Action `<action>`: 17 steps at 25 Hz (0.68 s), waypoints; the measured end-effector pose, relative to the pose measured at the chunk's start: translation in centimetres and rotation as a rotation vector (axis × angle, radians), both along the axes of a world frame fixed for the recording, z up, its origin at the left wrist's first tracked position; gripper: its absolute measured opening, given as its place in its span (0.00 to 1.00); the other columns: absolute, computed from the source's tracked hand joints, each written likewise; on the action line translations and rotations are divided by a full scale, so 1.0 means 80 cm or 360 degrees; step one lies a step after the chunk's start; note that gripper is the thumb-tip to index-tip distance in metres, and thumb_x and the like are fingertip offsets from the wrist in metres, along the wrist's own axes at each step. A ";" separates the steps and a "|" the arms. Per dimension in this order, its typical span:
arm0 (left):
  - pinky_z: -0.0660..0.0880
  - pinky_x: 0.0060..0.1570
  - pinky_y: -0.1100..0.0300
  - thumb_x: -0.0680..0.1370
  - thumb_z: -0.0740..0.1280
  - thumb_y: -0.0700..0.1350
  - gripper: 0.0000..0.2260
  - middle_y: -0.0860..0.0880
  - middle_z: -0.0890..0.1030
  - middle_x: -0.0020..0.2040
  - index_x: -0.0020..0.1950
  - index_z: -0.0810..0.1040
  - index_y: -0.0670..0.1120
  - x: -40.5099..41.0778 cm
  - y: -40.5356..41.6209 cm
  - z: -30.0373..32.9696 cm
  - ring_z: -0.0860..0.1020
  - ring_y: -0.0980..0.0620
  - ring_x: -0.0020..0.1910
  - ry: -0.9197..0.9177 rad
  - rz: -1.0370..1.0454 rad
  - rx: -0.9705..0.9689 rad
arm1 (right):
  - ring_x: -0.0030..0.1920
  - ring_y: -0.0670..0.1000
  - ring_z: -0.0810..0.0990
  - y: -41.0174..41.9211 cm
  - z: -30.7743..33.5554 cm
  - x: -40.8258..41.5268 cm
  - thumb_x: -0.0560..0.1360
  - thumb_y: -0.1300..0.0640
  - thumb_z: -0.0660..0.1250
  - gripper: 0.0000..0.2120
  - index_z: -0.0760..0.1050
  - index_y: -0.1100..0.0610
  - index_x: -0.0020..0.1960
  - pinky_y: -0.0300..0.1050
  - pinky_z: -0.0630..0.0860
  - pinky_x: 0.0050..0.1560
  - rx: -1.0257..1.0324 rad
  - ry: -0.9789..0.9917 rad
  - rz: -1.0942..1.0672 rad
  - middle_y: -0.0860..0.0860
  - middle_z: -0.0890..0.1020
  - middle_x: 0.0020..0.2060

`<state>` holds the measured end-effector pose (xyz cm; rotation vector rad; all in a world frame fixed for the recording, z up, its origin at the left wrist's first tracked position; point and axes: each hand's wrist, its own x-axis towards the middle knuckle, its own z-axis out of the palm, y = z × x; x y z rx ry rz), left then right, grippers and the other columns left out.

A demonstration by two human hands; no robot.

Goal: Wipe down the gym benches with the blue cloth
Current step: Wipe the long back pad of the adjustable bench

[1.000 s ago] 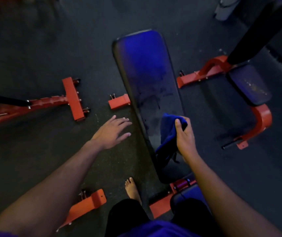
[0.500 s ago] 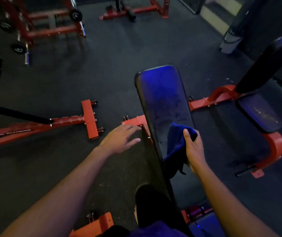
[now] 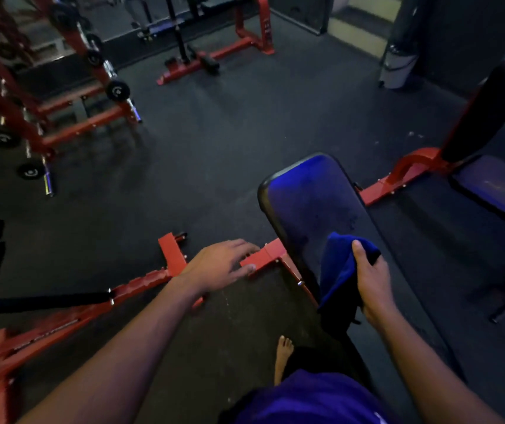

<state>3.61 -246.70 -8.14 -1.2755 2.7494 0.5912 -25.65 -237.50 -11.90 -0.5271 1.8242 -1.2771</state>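
While you grip the cloth (image 3: 341, 270) in your right hand (image 3: 372, 280), thumb laid over its top fold and fingers curled round the back, it hangs bunched over the near half of the bench (image 3: 315, 203), with its lower end drooping down past the pad's left edge. Whether the cloth presses on the pad or only hangs just above it, you cannot tell from this view. Your left hand (image 3: 222, 263) is spread flat and holds nothing; its fingertips reach over the red foot (image 3: 265, 255) that sticks out from under the bench's left side, though contact is unclear.

Faint smears show on the pad's middle, and the far end shines blue under the lights. By that look you are in the middle of wiping this bench, with the far half still to cover. The next move calls for flattening the cloth against the pad and pushing it away from you to the rounded far end, then drawing it back along the edges.

To your right, a second bench (image 3: 496, 191) on a red frame shows pale streaks on its seat, so it looks unwiped. Red racks (image 3: 46, 117) stand well apart on the dark floor (image 3: 214, 148) to the left.
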 end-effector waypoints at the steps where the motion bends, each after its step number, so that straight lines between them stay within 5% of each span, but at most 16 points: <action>1: 0.72 0.63 0.55 0.84 0.62 0.57 0.20 0.52 0.76 0.69 0.74 0.71 0.52 0.005 -0.021 0.003 0.75 0.52 0.67 0.0008 -0.0013 -0.0027 | 0.53 0.55 0.82 -0.017 0.003 0.008 0.76 0.37 0.65 0.18 0.78 0.50 0.55 0.61 0.77 0.60 -0.0005 -0.0003 -0.0041 0.52 0.84 0.50; 10: 0.77 0.60 0.51 0.81 0.54 0.67 0.25 0.58 0.74 0.69 0.75 0.68 0.58 0.040 -0.150 -0.022 0.76 0.57 0.65 0.0092 -0.0188 0.0098 | 0.52 0.51 0.81 -0.125 0.035 0.055 0.79 0.45 0.65 0.06 0.77 0.46 0.49 0.52 0.77 0.57 -0.0070 0.0204 -0.0075 0.47 0.83 0.48; 17: 0.75 0.64 0.54 0.80 0.52 0.66 0.27 0.57 0.71 0.73 0.76 0.68 0.57 0.030 -0.305 -0.031 0.72 0.56 0.70 0.0192 -0.0681 0.0115 | 0.44 0.47 0.80 -0.162 0.033 0.107 0.80 0.47 0.65 0.06 0.76 0.48 0.46 0.45 0.73 0.47 0.0061 0.0376 -0.0601 0.46 0.82 0.43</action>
